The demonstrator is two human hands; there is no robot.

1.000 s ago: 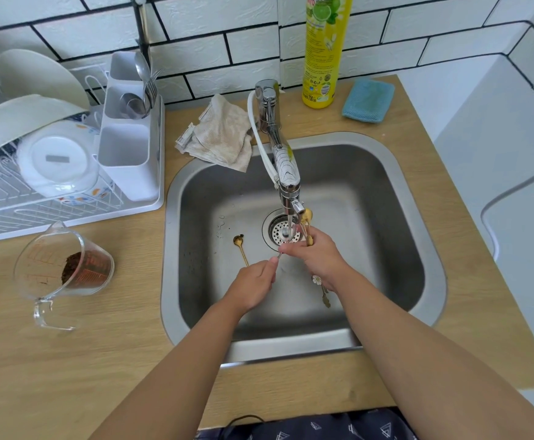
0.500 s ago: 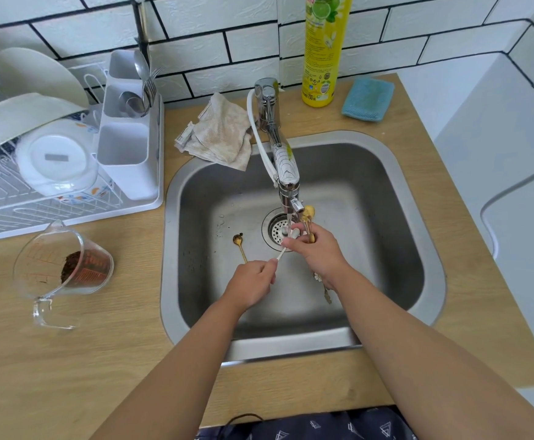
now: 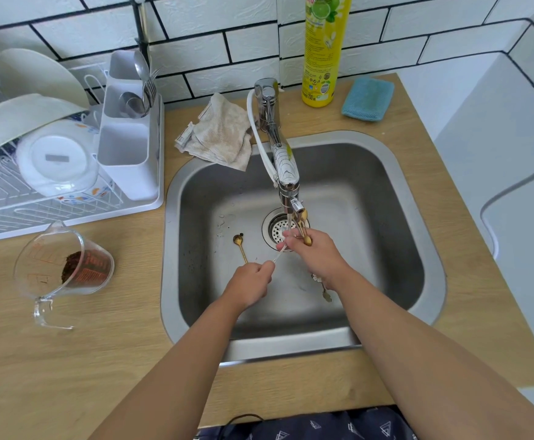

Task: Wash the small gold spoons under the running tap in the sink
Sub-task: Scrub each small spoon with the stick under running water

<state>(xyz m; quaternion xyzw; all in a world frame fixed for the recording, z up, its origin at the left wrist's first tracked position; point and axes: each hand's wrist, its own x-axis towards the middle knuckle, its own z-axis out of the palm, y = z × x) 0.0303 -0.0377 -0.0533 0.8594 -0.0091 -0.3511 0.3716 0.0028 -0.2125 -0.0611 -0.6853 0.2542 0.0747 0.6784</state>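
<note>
Mid-rinse: left hand [image 3: 249, 282] pinches a pale stick, maybe a spoon handle, right hand [image 3: 315, 254] grips gold spoons [image 3: 303, 227] under the tap [image 3: 286, 173]; next, turn them.

Both forearms are bare to the frame edge, no sleeves, no watch, no rings on the left hand [image 3: 250, 284] or right hand [image 3: 318, 257]. Below the arms, a dark navy garment [image 3: 307, 427] printed with small pale triangles.
</note>
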